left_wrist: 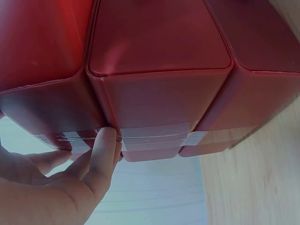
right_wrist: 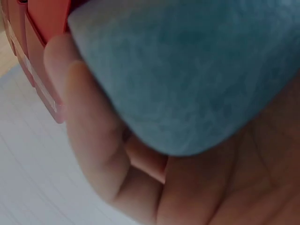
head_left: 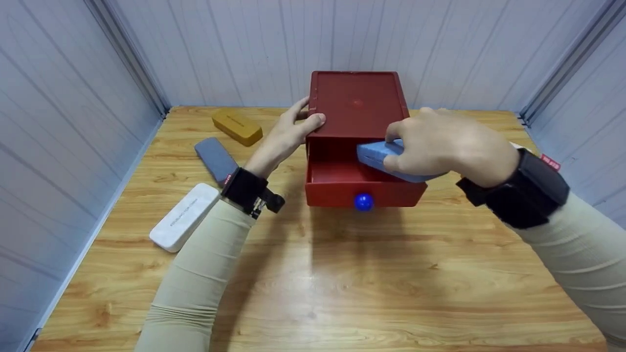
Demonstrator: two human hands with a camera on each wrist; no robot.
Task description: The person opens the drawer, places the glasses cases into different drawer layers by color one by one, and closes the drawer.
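Note:
In the head view my right hand (head_left: 430, 142) grips a light blue glasses case (head_left: 374, 152), thumb and fingers on either side. Its front end tilts into the pulled-out drawer (head_left: 337, 194) of a red drawer cabinet (head_left: 359, 102). Close up, the right wrist view has the case (right_wrist: 183, 84) against the palm, with bent fingers (right_wrist: 93, 126) along its edge. My left hand (head_left: 288, 132) rests on the cabinet's left side, thumb on the top edge. From the left wrist, spread fingers (left_wrist: 102, 150) touch the cabinet's taped side (left_wrist: 159, 103).
A yellow glasses case (head_left: 237, 127), a grey-blue case (head_left: 215, 159) and a white case (head_left: 186, 217) lie left of the cabinet on the wooden table (head_left: 342, 293). The drawer has a round blue knob (head_left: 363, 202). White panels (head_left: 234, 49) stand behind and at both sides.

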